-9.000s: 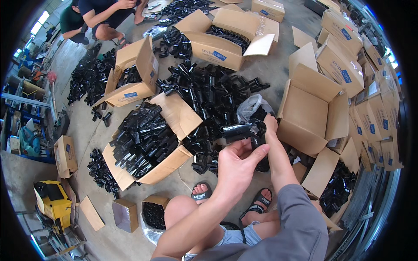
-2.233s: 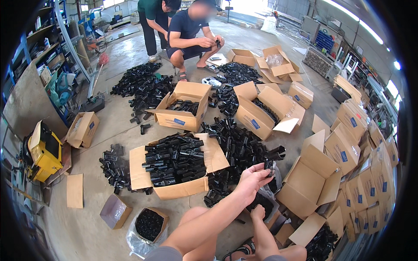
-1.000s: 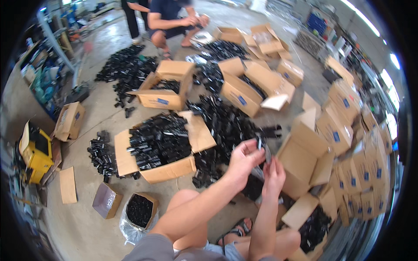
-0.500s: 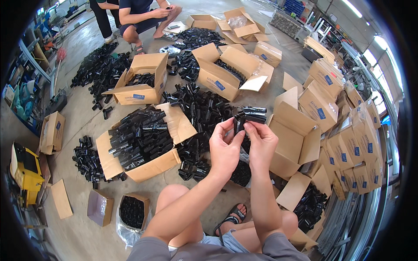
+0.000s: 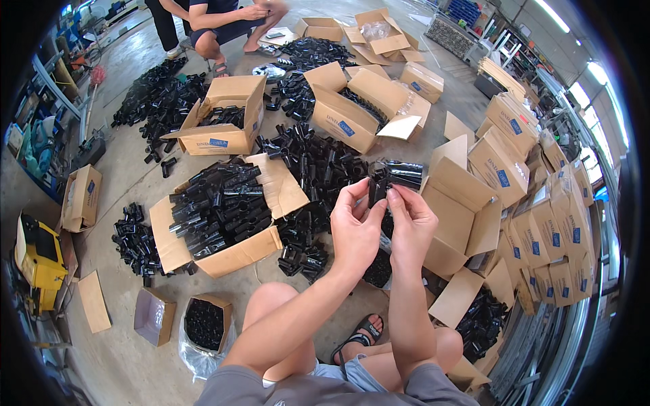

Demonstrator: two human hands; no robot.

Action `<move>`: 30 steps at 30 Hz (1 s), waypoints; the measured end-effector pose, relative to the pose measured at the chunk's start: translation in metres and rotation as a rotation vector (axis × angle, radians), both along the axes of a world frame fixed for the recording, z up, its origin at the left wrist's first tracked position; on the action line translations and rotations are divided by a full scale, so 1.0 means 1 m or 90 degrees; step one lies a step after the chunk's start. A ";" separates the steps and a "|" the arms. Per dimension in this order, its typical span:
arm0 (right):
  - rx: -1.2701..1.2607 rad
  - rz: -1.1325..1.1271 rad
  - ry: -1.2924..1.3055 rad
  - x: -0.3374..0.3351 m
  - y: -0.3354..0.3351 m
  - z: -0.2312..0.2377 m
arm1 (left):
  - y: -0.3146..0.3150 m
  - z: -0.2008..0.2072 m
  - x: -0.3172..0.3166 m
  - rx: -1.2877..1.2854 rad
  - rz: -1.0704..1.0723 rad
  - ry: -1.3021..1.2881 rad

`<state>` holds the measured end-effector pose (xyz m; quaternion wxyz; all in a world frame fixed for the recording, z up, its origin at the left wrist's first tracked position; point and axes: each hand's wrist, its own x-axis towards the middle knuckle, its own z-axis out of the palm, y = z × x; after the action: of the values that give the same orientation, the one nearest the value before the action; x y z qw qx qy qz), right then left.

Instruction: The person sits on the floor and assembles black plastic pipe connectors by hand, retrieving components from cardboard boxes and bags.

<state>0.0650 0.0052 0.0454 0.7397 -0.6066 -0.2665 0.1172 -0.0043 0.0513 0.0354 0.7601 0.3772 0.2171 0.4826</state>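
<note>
One glossy black tubular fitting [image 5: 406, 174] is pinched aloft by left hand [image 5: 355, 233] and right hand [image 5: 414, 227], near the left edge of one open brown cardboard carton [image 5: 460, 220]; grey concrete floor [image 5: 233, 287] stretches left toward two small cardboard boxes [image 5: 162, 318].

- Our right hand [image 5: 414, 227], down in the container of small black parts [image 5: 377, 272] two seconds ago, has come up beside our left hand [image 5: 355, 233].
- We now grip the black fitting [image 5: 405, 174] two-handed, instead of left-handed.
- Our view has tipped down, cropping the crouching co-worker [image 5: 223, 17].
</note>
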 end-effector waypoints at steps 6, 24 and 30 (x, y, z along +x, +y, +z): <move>-0.033 0.005 -0.020 -0.002 0.004 0.000 | 0.002 0.002 -0.002 0.052 0.033 0.037; 0.010 -0.035 0.012 -0.005 -0.004 -0.003 | -0.005 0.007 -0.004 0.049 0.000 0.042; 0.011 -0.041 0.011 -0.003 -0.004 -0.002 | -0.006 0.006 -0.002 0.055 -0.004 0.032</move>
<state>0.0621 0.0014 0.0434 0.7506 -0.6074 -0.2415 0.0962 -0.0066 0.0449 0.0410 0.7388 0.4225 0.2135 0.4796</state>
